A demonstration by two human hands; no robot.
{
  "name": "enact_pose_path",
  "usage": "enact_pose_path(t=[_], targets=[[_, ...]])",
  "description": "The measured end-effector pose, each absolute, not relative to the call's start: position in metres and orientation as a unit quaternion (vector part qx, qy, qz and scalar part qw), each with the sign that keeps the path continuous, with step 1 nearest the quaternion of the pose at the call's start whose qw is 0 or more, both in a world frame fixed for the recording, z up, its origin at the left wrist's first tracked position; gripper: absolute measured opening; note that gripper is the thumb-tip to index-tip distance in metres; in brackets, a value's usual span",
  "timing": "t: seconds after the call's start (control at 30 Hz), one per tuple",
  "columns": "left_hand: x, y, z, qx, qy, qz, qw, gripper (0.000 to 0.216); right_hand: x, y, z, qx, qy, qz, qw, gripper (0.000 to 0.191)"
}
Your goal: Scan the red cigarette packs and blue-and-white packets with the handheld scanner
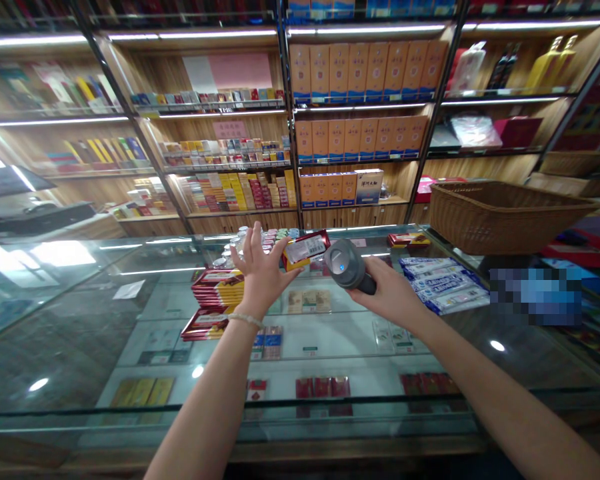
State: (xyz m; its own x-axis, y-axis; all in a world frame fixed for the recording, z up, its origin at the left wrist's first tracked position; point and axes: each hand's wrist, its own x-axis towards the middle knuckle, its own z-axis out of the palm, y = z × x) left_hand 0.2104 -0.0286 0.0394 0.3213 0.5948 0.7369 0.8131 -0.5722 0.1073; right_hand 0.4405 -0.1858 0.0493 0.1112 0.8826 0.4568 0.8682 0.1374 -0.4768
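My left hand (pixel 261 272) is over the glass counter, thumb and index finger gripping the end of a red and yellow packet (pixel 305 249). Its other fingers are spread upward. A white label with a barcode on the packet faces me. In my right hand (pixel 393 293) is a grey handheld barcode scanner (pixel 347 267), its head close to the packet's right end, with a small blue light on it. Beside my left wrist, similar red and yellow packets (pixel 217 290) lie in two stacks on the glass. Small round-topped containers (pixel 237 243) stand behind the left hand.
Blue and white packets (pixel 445 285) lie on the counter at right, near a wicker basket (pixel 500 213). More red and yellow packets (pixel 407 239) sit farther back. Flat packs (pixel 323 388) show beneath the glass (pixel 330 340). Shelves behind hold orange boxes (pixel 369 72) and small packs.
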Motion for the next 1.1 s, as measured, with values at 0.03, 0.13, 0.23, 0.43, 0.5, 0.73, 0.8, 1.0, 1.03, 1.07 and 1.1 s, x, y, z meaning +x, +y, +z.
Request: enact_pose_path(t=[0.03,0.13,0.23,0.43,0.5,0.73,0.8,1.0,1.03,1.07,1.1], targets=[[0.21,-0.028,0.039,-0.8,-0.439,-0.382,0.145,0.074,0.442,-0.186,0.05,-0.675,-0.662,-0.015,0.327,0.033],[0.21,-0.027,0.038,-0.801,-0.439,-0.378,0.149,0.074,0.447,-0.185,0.051,-0.725,-0.639,-0.079,0.246,0.037],[0.21,-0.028,0.038,-0.802,-0.437,-0.379,0.145,0.073,0.453,-0.181,0.051,-0.748,-0.624,-0.124,0.189,0.039],[0.21,-0.031,0.04,-0.805,-0.424,-0.393,0.132,0.067,0.466,-0.171,0.039,-0.757,-0.614,-0.169,0.147,0.035],[0.211,-0.032,0.041,-0.802,-0.432,-0.39,0.132,0.065,0.468,-0.168,0.033,-0.761,-0.612,-0.175,0.125,0.035],[0.212,-0.03,0.04,-0.808,-0.425,-0.386,0.135,0.065,0.473,-0.16,0.018,-0.756,-0.627,-0.167,0.083,0.036],[0.212,-0.03,0.04,-0.81,-0.423,-0.382,0.134,0.066,0.474,-0.158,0.015,-0.758,-0.63,-0.152,0.07,0.036],[0.214,-0.033,0.04,-0.816,-0.424,-0.369,0.134,0.065,0.48,-0.154,0.009,-0.76,-0.636,-0.122,0.045,0.041],[0.215,-0.034,0.04,-0.817,-0.425,-0.366,0.133,0.065,0.481,-0.154,0.008,-0.76,-0.637,-0.122,0.047,0.042],[0.215,-0.034,0.041,-0.818,-0.425,-0.363,0.134,0.065,0.481,-0.154,0.007,-0.759,-0.637,-0.122,0.049,0.043],[0.215,-0.035,0.041,-0.82,-0.424,-0.361,0.135,0.064,0.482,-0.154,0.007,-0.759,-0.638,-0.123,0.049,0.044]])
